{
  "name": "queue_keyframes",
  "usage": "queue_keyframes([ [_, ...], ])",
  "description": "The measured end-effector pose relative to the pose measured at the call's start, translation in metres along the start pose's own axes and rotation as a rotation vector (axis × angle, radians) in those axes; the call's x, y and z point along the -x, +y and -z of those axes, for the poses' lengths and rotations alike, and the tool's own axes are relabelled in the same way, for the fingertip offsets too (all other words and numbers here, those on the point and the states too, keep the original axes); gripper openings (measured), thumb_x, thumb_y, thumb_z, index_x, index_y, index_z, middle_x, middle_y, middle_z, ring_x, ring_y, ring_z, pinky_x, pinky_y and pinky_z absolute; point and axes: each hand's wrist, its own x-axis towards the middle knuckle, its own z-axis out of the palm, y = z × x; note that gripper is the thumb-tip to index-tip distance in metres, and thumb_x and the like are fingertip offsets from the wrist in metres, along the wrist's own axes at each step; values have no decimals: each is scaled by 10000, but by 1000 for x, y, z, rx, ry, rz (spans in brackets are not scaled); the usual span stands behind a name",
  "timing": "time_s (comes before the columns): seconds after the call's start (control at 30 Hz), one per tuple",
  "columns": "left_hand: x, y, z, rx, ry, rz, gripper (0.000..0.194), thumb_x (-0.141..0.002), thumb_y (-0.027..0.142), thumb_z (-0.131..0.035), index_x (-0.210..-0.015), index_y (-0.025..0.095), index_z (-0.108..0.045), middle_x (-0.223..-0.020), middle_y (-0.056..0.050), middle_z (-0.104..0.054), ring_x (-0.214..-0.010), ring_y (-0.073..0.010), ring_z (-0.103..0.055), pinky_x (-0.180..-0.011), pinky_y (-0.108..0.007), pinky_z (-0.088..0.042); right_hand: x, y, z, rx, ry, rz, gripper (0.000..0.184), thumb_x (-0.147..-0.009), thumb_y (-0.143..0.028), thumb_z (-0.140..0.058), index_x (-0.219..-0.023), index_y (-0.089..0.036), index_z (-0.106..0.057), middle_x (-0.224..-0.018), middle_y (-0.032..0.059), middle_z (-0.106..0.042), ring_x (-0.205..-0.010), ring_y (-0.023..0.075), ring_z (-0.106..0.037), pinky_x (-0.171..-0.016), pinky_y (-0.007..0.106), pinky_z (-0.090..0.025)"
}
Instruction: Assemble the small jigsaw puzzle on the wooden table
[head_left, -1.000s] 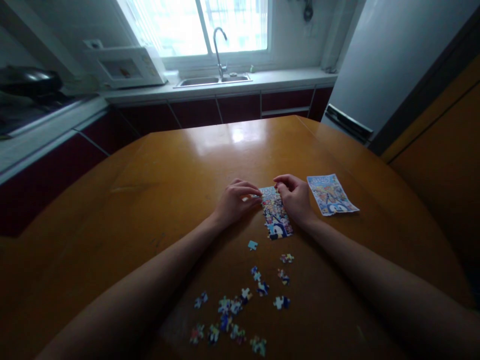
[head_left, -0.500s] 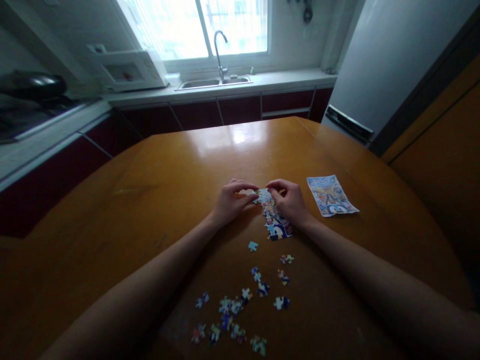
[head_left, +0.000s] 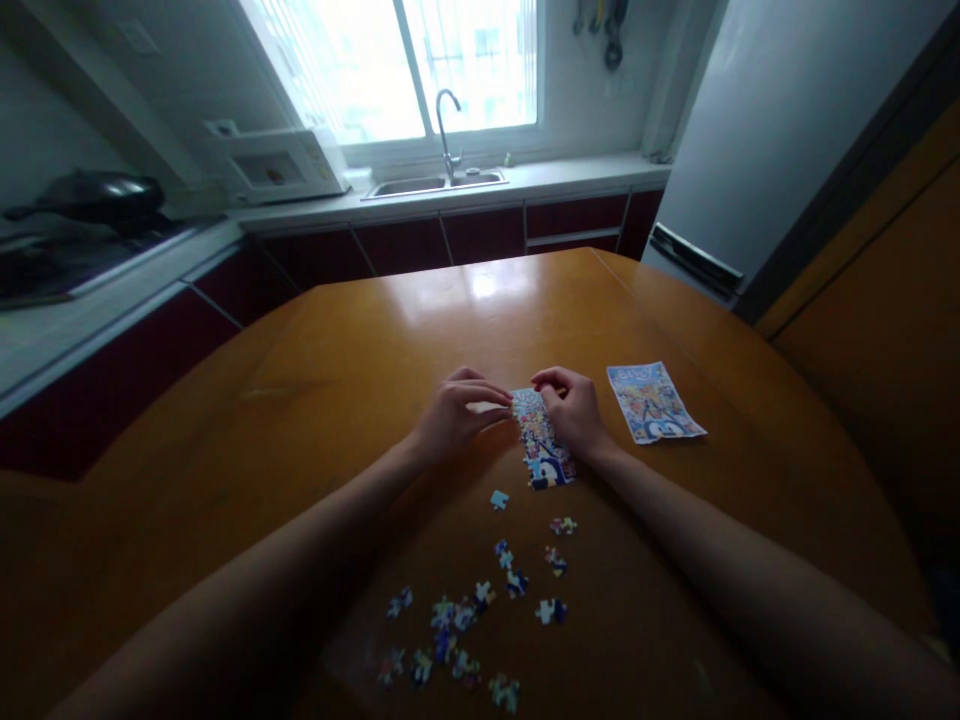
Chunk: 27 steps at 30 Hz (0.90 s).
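A partly assembled jigsaw puzzle (head_left: 541,440) lies flat on the table, a narrow upright strip with a dark blue cartoon face at its near end. My left hand (head_left: 459,415) is closed in a pinch at the strip's upper left edge, on a puzzle piece (head_left: 514,407) that the fingertips mostly hide. Whether that piece is joined to the strip I cannot tell. My right hand (head_left: 576,405) grips the upper right edge, its thumb and bent fingers on the puzzle and its palm covering part of the right side. One light blue piece (head_left: 499,499) lies alone just below the strip.
Several loose puzzle pieces (head_left: 444,640) are scattered towards me, between my forearms. To the right of the puzzle lies a creased picture sheet (head_left: 655,402) with the same design. The wooden table (head_left: 360,350) has a rounded outline; beyond it stands a counter with a sink (head_left: 409,187).
My left fingertips have closed in on the puzzle's left edge, and the piece that stuck out there is now mostly hidden. My right hand stays on the upper right. The view has tilted slightly.
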Motion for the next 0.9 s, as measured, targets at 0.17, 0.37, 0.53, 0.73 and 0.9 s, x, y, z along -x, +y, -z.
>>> queue_keyframes([
  [0.17,10,-15,-6,-24,-25,-35,98,-833,393,-761,-873,308,-792,-922,-3,-793,-799,-192,-602,-758,-344,-489,0,-3,0,1,18,-4,199,-788,-182,-521,-801,-170,-719,-801,65,-731,-727,187,-652,-644,292,-474],
  [0.37,10,-18,-3,-36,-67,-62,63,-843,364,-757,-880,325,-789,-927,18,-791,-818,-188,-601,-791,-347,-475,1,-5,1,8,22,9,198,-782,-150,-523,-786,-165,-720,-782,60,-721,-714,180,-645,-626,284,-464],
  [0.53,10,-13,-4,-44,-95,-65,64,-856,363,-740,-873,332,-793,-919,18,-791,-829,-190,-613,-802,-353,-482,1,-7,0,8,24,2,199,-781,-148,-527,-781,-171,-724,-767,53,-721,-675,171,-629,-595,281,-451],
  [0.73,9,-14,-4,-45,-115,-67,78,-863,383,-731,-906,354,-790,-936,20,-790,-822,-186,-622,-811,-363,-483,2,-6,0,25,38,-9,196,-781,-153,-529,-778,-171,-725,-755,53,-722,-653,167,-622,-590,285,-454],
  [0.9,8,-13,-5,-47,-119,-76,66,-861,371,-735,-886,347,-791,-938,20,-791,-819,-185,-617,-798,-358,-479,3,-5,0,19,33,-4,197,-771,-146,-528,-773,-167,-723,-751,57,-722,-664,171,-633,-606,293,-470],
])
